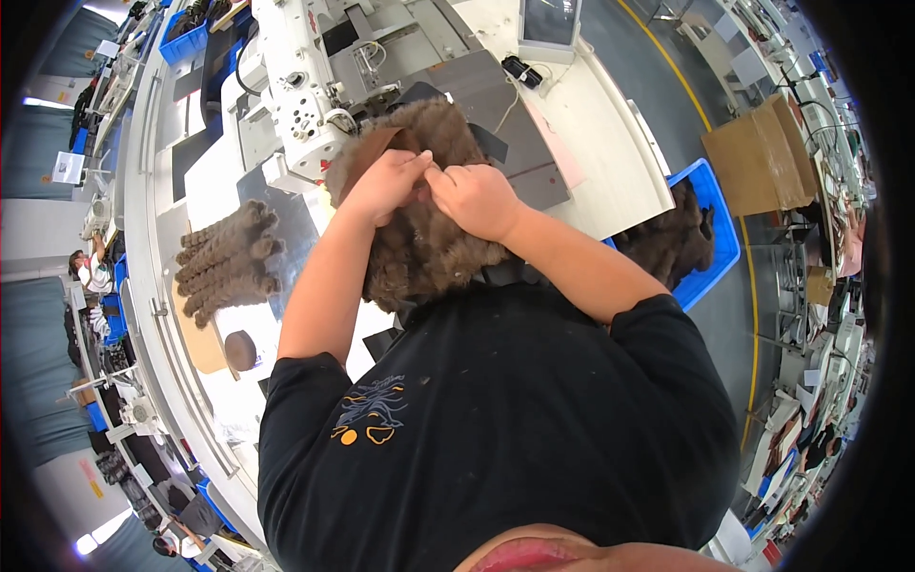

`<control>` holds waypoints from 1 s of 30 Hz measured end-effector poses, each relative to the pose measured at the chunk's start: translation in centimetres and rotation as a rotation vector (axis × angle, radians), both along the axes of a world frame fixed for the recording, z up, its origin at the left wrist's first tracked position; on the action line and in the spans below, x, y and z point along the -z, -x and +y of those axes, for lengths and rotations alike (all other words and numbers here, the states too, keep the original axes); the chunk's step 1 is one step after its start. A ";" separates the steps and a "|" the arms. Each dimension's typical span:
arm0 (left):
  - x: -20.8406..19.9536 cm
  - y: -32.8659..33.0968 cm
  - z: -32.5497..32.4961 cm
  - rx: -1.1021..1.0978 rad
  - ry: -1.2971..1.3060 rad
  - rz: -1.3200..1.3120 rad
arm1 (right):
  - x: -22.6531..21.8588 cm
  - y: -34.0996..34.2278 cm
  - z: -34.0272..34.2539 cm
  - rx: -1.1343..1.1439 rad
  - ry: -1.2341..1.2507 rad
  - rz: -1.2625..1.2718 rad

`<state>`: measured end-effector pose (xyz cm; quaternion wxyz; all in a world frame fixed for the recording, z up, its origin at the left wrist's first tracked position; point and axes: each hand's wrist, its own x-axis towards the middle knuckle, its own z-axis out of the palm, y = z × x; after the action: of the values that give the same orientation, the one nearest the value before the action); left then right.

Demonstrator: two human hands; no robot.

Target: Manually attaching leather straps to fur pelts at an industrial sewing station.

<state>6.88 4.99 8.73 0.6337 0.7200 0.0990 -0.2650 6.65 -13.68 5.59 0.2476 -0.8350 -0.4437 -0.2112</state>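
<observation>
A brown fur piece (429, 253) lies in front of me at the near edge of the worktable, draped toward my body. Its upper left part is folded back and shows a smooth reddish-brown side (377, 151). My left hand (386, 184) pinches the fur piece near its middle, thumb and fingers together. Right beside it, my right hand (475, 198) is also closed on the fur, its fingertips meeting those of the left. What exactly lies between the fingertips is too small to make out. Just beyond my hands stands a white industrial sewing machine (303, 91).
Left on the table are a stack of brown fur strips (229, 262) and a dark round disc (241, 351). A small black device (521, 71) sits on the white tabletop (610, 162). At right, a blue bin (726, 224) holds dark fur, near a cardboard box (760, 157).
</observation>
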 end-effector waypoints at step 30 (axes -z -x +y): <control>-0.1 0.7 -0.7 -0.343 0.408 0.060 | 0.1 -2.6 -2.7 -0.214 -0.693 2.052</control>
<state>6.21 4.30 8.84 0.7980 0.5419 0.1830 -0.1895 9.28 -16.36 5.54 0.7393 -0.4554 -0.0124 0.4959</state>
